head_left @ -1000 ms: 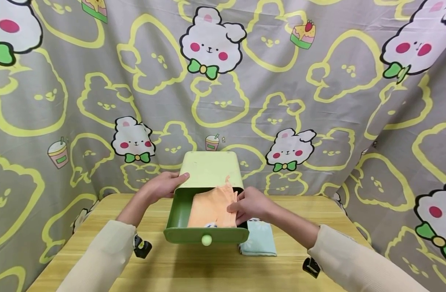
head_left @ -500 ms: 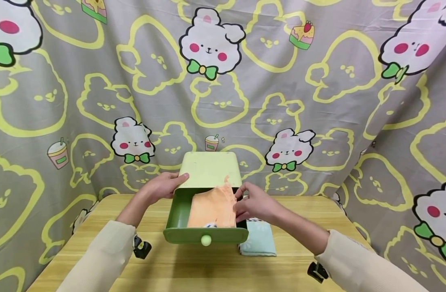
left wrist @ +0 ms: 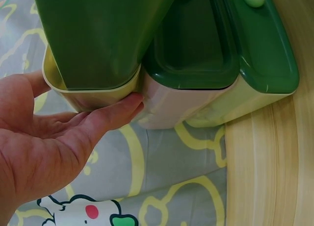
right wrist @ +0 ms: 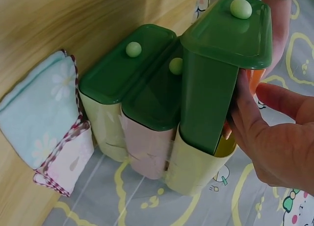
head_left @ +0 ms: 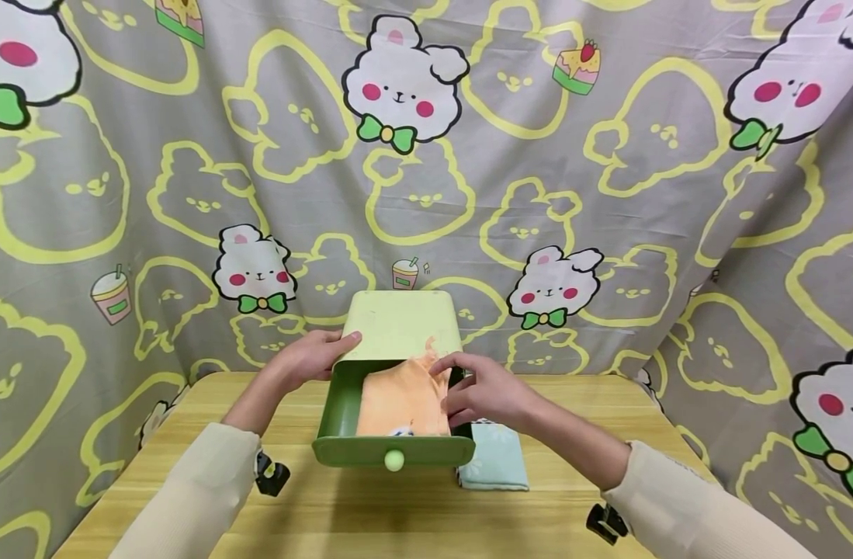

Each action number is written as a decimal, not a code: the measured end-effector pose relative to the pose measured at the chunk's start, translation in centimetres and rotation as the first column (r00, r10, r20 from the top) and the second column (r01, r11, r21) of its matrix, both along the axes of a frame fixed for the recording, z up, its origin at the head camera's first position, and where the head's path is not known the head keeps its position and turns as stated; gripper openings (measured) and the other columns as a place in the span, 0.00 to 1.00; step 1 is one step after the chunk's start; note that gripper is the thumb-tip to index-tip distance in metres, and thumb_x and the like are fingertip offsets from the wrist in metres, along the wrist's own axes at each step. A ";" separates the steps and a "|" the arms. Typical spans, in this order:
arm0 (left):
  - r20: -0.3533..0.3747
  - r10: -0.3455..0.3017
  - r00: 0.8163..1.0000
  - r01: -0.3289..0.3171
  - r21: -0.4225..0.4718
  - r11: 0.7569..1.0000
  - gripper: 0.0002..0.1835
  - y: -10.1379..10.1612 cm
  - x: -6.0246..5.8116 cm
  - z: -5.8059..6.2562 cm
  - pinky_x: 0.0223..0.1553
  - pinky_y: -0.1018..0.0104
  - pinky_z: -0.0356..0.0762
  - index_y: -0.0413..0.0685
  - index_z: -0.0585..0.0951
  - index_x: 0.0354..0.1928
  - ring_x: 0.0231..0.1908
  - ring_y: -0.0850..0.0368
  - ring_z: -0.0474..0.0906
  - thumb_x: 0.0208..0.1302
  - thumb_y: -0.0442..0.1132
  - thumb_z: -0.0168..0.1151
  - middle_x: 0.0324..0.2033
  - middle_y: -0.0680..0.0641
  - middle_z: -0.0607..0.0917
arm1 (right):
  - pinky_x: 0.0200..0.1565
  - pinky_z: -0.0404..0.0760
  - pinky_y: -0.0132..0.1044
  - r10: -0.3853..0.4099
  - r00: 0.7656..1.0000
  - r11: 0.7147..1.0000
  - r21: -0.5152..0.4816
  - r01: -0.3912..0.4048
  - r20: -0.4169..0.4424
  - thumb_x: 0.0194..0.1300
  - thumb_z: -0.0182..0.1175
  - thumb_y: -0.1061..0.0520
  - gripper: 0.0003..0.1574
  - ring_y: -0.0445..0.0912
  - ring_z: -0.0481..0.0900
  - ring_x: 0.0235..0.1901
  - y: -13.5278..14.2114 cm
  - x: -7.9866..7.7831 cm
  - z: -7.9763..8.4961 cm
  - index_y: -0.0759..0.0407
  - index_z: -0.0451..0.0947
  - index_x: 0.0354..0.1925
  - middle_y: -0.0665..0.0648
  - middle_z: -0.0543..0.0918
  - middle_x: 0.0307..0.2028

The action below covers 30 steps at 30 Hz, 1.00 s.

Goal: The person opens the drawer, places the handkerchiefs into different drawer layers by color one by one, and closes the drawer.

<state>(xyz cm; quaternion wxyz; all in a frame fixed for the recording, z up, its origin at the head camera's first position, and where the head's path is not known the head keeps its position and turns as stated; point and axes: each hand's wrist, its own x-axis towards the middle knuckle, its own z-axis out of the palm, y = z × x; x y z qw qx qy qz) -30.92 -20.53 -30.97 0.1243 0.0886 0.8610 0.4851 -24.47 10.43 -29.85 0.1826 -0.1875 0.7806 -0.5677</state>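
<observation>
A small drawer cabinet (head_left: 401,322) with a pale yellow top stands on the table. Its green top drawer (head_left: 433,450) is pulled out, and an orange cloth (head_left: 398,400) lies inside, rising toward the back right. My left hand (head_left: 310,357) holds the cabinet's left top edge, thumb on top and fingers along the side (left wrist: 100,120). At the drawer's right side, my right hand (head_left: 492,388) reaches in. Its index finger touches the cloth's upper right part, thumb and index spread apart. In the right wrist view its other fingers are partly hidden behind the drawer wall.
Right of the cabinet lies a folded light blue cloth (head_left: 496,458), with a pale pink checked-edge cloth (right wrist: 73,160) beside it. Two lower drawers (right wrist: 127,71) with round knobs are shut. A patterned curtain (head_left: 426,194) hangs behind the wooden table (head_left: 370,520).
My right hand has loosened from the cloth's right edge, and its index finger has moved up and left over the cloth. The cloth has shifted slightly left. My left hand stays put.
</observation>
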 end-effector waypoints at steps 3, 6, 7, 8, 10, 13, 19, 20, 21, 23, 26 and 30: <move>0.002 0.002 1.000 -0.002 0.000 1.000 0.36 0.0 0.0 0.0 0.65 0.45 0.74 0.43 0.60 0.78 0.68 0.41 0.71 0.80 0.59 0.45 0.70 0.35 0.71 | 0.44 0.88 0.44 -0.013 1.000 1.000 0.019 0.013 0.004 0.60 0.61 0.71 0.32 0.50 0.87 0.34 -0.1 0.0 -0.1 0.66 0.73 0.64 0.66 0.85 0.37; 0.002 0.000 1.000 0.000 0.000 1.000 0.36 0.0 0.1 0.0 0.65 0.45 0.74 0.42 0.60 0.78 0.68 0.40 0.71 0.80 0.59 0.44 0.70 0.34 0.71 | 0.45 0.88 0.43 -0.026 1.000 0.999 0.042 0.025 0.008 0.60 0.62 0.70 0.34 0.50 0.87 0.34 -0.1 0.0 -0.3 0.68 0.72 0.65 0.65 0.85 0.39; 0.002 -0.001 1.000 0.001 0.000 1.000 0.36 0.0 0.1 0.0 0.65 0.45 0.74 0.42 0.60 0.78 0.68 0.40 0.71 0.80 0.59 0.44 0.70 0.34 0.71 | 0.45 0.88 0.43 -0.031 0.999 0.998 0.046 0.030 0.013 0.60 0.62 0.70 0.34 0.50 0.87 0.34 -0.1 -0.1 -0.3 0.69 0.72 0.65 0.65 0.85 0.39; 0.001 -0.002 1.000 0.002 0.000 1.000 0.36 0.0 0.1 0.0 0.65 0.45 0.74 0.42 0.60 0.78 0.68 0.40 0.71 0.80 0.59 0.44 0.70 0.34 0.71 | 0.46 0.88 0.43 -0.033 0.999 0.998 0.051 0.032 0.016 0.59 0.62 0.70 0.34 0.49 0.87 0.34 -0.1 -0.1 -0.4 0.70 0.72 0.65 0.65 0.85 0.39; 0.002 -0.001 1.000 0.000 0.003 1.000 0.36 0.0 0.1 0.0 0.65 0.45 0.74 0.41 0.60 0.78 0.67 0.40 0.72 0.80 0.59 0.44 0.69 0.34 0.72 | 0.46 0.88 0.43 -0.038 0.999 0.998 0.058 0.036 0.022 0.60 0.62 0.69 0.34 0.49 0.87 0.33 -0.1 -0.3 -0.5 0.72 0.72 0.65 0.64 0.84 0.38; 0.004 0.000 1.000 0.000 0.008 1.000 0.36 0.0 0.1 0.0 0.65 0.45 0.74 0.41 0.60 0.78 0.67 0.40 0.73 0.80 0.59 0.44 0.68 0.34 0.73 | 0.46 0.88 0.43 -0.040 0.999 0.998 0.051 0.039 0.030 0.59 0.62 0.68 0.33 0.49 0.86 0.32 -0.1 -0.5 -0.6 0.74 0.71 0.64 0.64 0.83 0.36; -0.001 -0.003 1.000 0.003 0.006 1.000 0.36 0.0 0.1 0.1 0.64 0.45 0.75 0.42 0.60 0.78 0.66 0.41 0.73 0.80 0.59 0.44 0.68 0.35 0.74 | 0.43 0.88 0.45 -0.057 0.996 0.998 0.001 0.057 0.064 0.60 0.62 0.69 0.33 0.50 0.86 0.31 -0.4 -0.7 -1.0 0.76 0.66 0.63 0.65 0.84 0.38; -0.004 -0.004 1.000 0.004 0.002 1.000 0.36 0.0 0.1 0.1 0.64 0.45 0.75 0.42 0.60 0.78 0.66 0.41 0.73 0.80 0.59 0.44 0.68 0.35 0.74 | 0.43 0.89 0.45 -0.063 0.995 0.998 -0.004 0.063 0.073 0.61 0.63 0.68 0.33 0.50 0.86 0.30 -0.5 -0.7 -1.0 0.76 0.66 0.63 0.66 0.84 0.39; -0.006 -0.006 1.000 0.006 -0.001 1.000 0.36 0.0 0.1 0.1 0.64 0.46 0.75 0.42 0.61 0.78 0.66 0.41 0.73 0.80 0.59 0.44 0.68 0.35 0.74 | 0.42 0.89 0.44 -0.067 0.995 0.998 -0.008 0.068 0.079 0.61 0.64 0.68 0.34 0.50 0.86 0.30 -0.6 -0.7 -1.1 0.76 0.65 0.63 0.66 0.84 0.39; -0.012 -0.010 1.000 0.010 -0.009 1.000 0.36 0.0 0.1 0.1 0.64 0.46 0.76 0.42 0.61 0.78 0.66 0.41 0.74 0.80 0.59 0.44 0.67 0.35 0.74 | 0.41 0.89 0.44 -0.073 0.994 0.997 -0.012 0.074 0.084 0.61 0.66 0.68 0.35 0.50 0.86 0.30 -0.7 -0.7 -1.1 0.75 0.65 0.63 0.66 0.85 0.40; -0.016 -0.011 1.000 0.011 -0.013 1.000 0.36 0.0 0.1 0.1 0.64 0.46 0.76 0.42 0.61 0.78 0.66 0.41 0.74 0.80 0.59 0.44 0.67 0.35 0.75 | 0.40 0.89 0.44 -0.081 0.995 0.997 -0.008 0.082 0.063 0.59 0.68 0.68 0.37 0.50 0.86 0.29 -0.8 -0.5 -1.4 0.75 0.65 0.64 0.66 0.86 0.38; -0.006 -0.004 1.000 0.004 -0.003 1.000 0.36 0.0 0.1 0.1 0.65 0.45 0.74 0.43 0.60 0.78 0.68 0.40 0.72 0.80 0.59 0.44 0.69 0.35 0.73 | 0.39 0.89 0.44 -0.127 0.992 0.992 -0.012 0.127 0.007 0.58 0.68 0.68 0.36 0.49 0.87 0.28 -1.1 -0.4 -1.8 0.75 0.68 0.62 0.65 0.88 0.35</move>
